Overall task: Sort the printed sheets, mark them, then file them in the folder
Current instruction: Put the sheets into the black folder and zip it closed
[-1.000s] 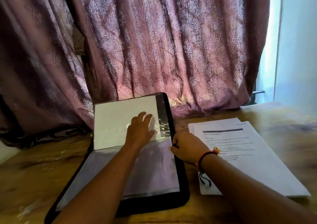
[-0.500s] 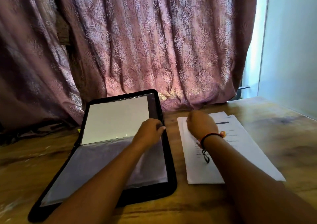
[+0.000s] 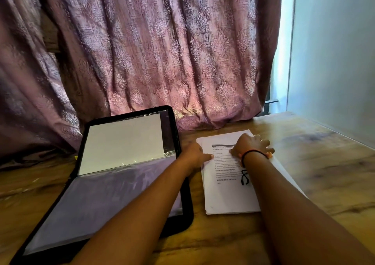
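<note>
Wooden table [image 3: 316,163], open black folder [image 3: 178,222] left, printed sheets [image 3: 227,197] beside it

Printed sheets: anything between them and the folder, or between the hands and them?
Nothing visible. Left hand and right hand both touch the printed sheets. Only a bare strip of table separates the sheets from the open folder beside them. The left forearm does cross the folder's right edge.

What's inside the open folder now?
In the folder, a blank white sheet fills the upper sleeve. The lower sleeve is hazed by glare, partly under the left forearm; its contents, and anything behind the sheet, are hidden.
</note>
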